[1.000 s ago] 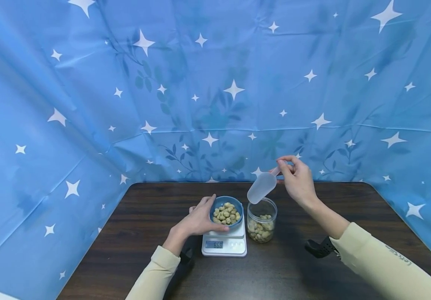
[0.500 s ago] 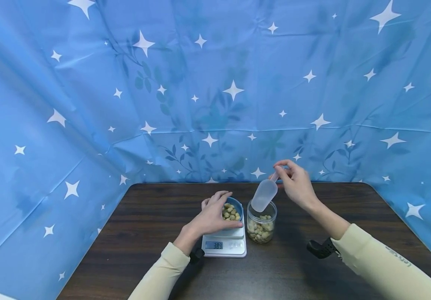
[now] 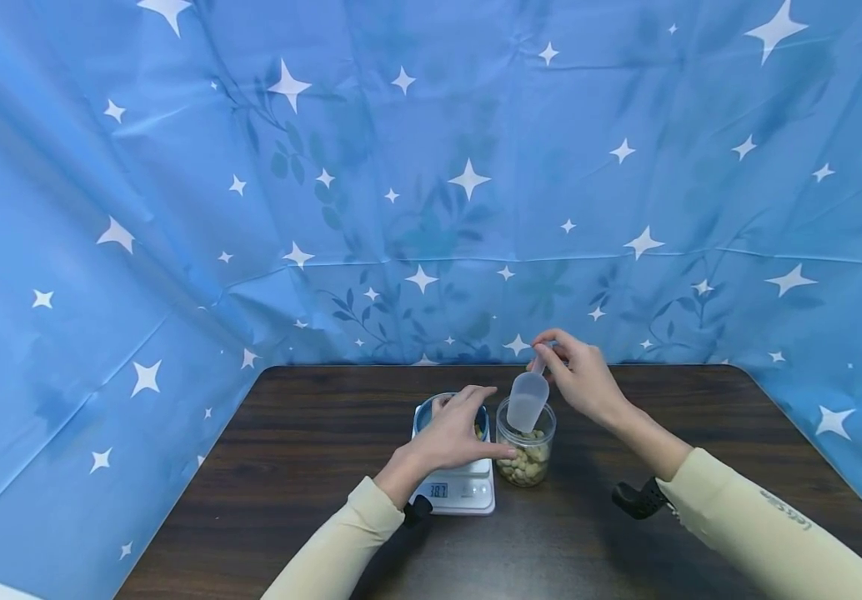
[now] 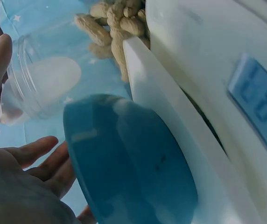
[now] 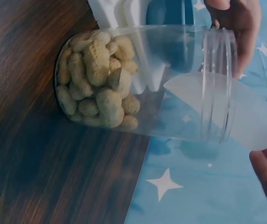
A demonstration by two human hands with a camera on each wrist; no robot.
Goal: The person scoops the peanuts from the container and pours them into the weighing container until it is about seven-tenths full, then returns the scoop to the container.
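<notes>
My left hand [image 3: 452,435] is spread over the blue bowl [image 4: 124,158], its thumb and fingers reaching toward the clear jar [image 5: 182,128]. The bowl sits on a white kitchen scale [image 3: 472,500] and is mostly hidden under that hand in the head view. Peanuts in their shells [image 5: 96,84] fill the lower part of the jar, just right of the scale. Between thumb and fingers, my right hand [image 3: 584,382] pinches the handle of a translucent white scoop [image 3: 528,402]. The scoop's blade dips through the jar's mouth, tip down, above the peanuts.
A dark wooden table [image 3: 288,467] carries everything. Behind it hangs a blue curtain [image 3: 431,208] printed with white stars. The scale's lit display [image 3: 439,490] faces the near edge, partly covered by the left wrist.
My left hand has left the bowl's side and moved right, over the bowl to the jar. The right hand has lowered the scoop into the jar's mouth. The scale's reading has dropped.
</notes>
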